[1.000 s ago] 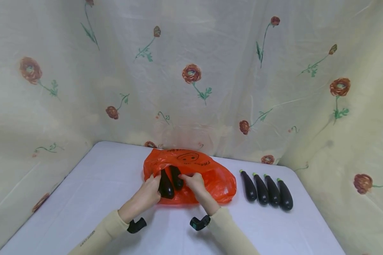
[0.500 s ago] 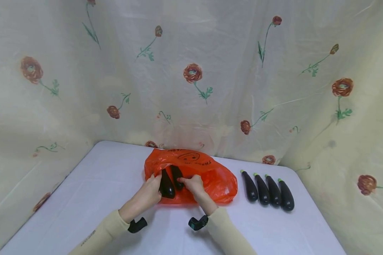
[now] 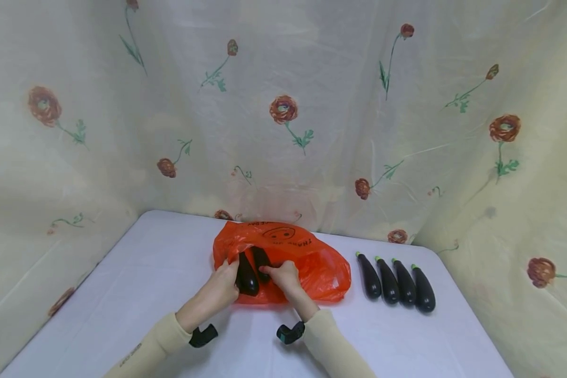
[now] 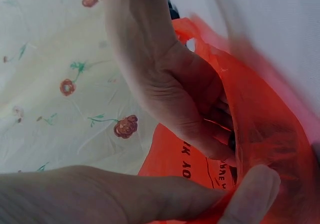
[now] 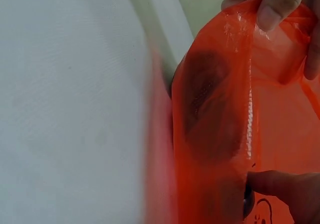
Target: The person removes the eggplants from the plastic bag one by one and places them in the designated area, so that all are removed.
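Note:
A red plastic bag (image 3: pixel 321 273) with black print lies on the table, its mouth facing me. Two dark eggplants show in the opening: a left eggplant (image 3: pixel 249 281) and a right eggplant (image 3: pixel 262 256) deeper in. My left hand (image 3: pixel 224 283) pinches the bag's rim at the left side of the mouth; thumb and finger meet on the red film in the left wrist view. Reaching into the mouth, my right hand (image 3: pixel 287 275) holds the right eggplant with thumb and curled fingers. In the right wrist view, dark shapes show through the film, and the right thumb (image 5: pixel 275 184) touches dark skin.
Several eggplants (image 3: pixel 397 283) with green stem ends lie side by side to the right of the bag. A white table (image 3: pixel 170 262) carries everything. Behind it hangs a flowered curtain (image 3: pixel 245 131), close to the bag's far side.
My right hand has shifted slightly left and toward me at the bag's mouth, its thumb moving across the right eggplant. The left hand keeps its pinch on the rim.

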Demonstrator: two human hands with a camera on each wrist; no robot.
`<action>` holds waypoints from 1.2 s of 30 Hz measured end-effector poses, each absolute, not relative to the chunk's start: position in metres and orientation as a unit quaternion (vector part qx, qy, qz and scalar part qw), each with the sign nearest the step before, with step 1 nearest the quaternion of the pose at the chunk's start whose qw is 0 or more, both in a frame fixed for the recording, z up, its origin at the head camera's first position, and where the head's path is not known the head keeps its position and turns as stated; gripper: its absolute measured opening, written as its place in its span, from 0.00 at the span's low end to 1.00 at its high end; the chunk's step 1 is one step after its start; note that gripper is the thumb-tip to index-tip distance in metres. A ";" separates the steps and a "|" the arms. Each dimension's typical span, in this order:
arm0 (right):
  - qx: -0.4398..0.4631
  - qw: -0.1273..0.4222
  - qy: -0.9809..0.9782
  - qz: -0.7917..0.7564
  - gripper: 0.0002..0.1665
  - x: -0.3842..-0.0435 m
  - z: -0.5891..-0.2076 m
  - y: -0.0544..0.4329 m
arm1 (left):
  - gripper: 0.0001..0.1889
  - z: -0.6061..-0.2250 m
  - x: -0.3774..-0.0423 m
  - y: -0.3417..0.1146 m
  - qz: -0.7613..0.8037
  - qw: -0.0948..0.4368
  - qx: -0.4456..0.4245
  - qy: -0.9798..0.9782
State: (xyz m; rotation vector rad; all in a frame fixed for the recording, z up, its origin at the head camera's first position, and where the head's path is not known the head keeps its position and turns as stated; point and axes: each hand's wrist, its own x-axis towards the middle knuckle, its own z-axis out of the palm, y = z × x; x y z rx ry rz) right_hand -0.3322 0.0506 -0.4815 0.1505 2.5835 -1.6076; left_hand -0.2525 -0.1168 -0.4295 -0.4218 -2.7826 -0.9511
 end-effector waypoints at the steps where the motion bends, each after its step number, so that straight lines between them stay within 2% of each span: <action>1: 0.049 0.047 0.849 -0.525 0.22 -0.331 -0.482 0.051 | 0.28 -0.430 -0.252 -0.117 -0.319 0.085 -0.142 -0.933; 22: 0.006 0.069 0.846 -0.528 0.20 -0.315 -0.476 0.057 | 0.28 -0.429 -0.254 -0.119 -0.314 0.094 -0.148 -0.933; 36: 0.009 0.066 0.855 -0.514 0.26 -0.299 -0.471 0.067 | 0.28 -0.427 -0.252 -0.116 -0.308 0.083 -0.139 -0.937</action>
